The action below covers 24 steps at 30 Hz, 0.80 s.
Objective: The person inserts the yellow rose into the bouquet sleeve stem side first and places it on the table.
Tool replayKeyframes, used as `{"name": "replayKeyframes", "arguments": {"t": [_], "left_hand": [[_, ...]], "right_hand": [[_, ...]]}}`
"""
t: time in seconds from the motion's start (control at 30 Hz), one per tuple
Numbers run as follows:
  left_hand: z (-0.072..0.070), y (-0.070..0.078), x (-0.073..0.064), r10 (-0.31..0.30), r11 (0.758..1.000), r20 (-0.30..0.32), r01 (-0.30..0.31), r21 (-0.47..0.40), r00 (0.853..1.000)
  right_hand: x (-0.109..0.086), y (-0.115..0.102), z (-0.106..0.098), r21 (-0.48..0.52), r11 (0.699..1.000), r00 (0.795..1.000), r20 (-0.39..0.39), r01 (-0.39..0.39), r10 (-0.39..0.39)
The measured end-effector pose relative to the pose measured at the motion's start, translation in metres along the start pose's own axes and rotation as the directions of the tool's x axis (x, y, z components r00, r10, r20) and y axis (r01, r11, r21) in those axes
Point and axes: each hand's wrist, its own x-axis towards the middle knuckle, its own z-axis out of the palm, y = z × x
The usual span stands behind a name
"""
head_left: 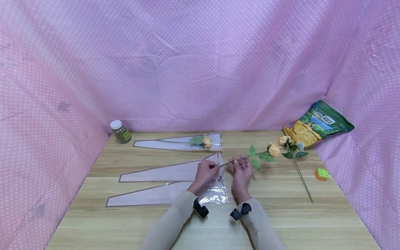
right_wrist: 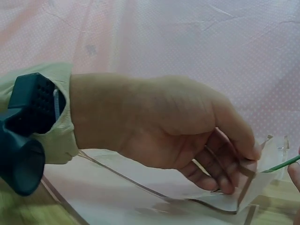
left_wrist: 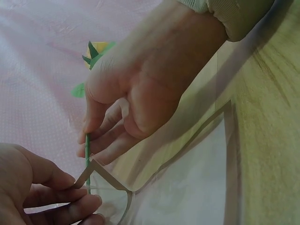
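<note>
My left hand (head_left: 206,173) pinches the mouth edge of the middle clear flower sleeve (head_left: 168,173), a long tapered one with a brown border, and its mouth is lifted. To its right, my right hand (head_left: 241,173) pinches the green stem of a pale yellow artificial rose (head_left: 273,150); the bloom points away to the right. In the left wrist view, the stem (left_wrist: 87,145) runs down from the right fingertips into the sleeve's mouth, beside the left fingers (left_wrist: 61,178). The right wrist view shows the left thumb and fingers on the bordered edge (right_wrist: 246,187).
Behind lies a sleeve (head_left: 168,145) with a rose (head_left: 207,142) inside; another sleeve (head_left: 140,199) lies in front. More rose (head_left: 285,140) with stem lies at right, near a green-yellow bag (head_left: 318,123) and a toy block (head_left: 322,174). A white-lidded jar (head_left: 121,132) stands back left.
</note>
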Motion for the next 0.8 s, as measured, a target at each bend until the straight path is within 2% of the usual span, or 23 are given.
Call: {"name": "replayKeyframes", "arguments": {"t": [0.4,0.6,0.8], "left_hand": [[0.0054,0.0087,0.0040,0.118,0.993,-0.034,-0.117,0.027,0.992],[0.0064,0.0096,0.0050,0.106,0.994,-0.031,-0.106,0.002,0.994],[0.0050,0.0072,0.0057,0.099,0.995,-0.035,-0.099,-0.010,0.994]], "right_hand": [[-0.0037,0.0087,0.0048,0.012,0.999,0.999,-0.018,0.048,-0.048],[-0.0027,0.0093,0.0043,-0.046,0.997,0.997,-0.045,0.054,-0.056],[-0.0031,0.0086,0.0020,-0.008,0.998,0.998,-0.004,0.059,-0.059]]}}
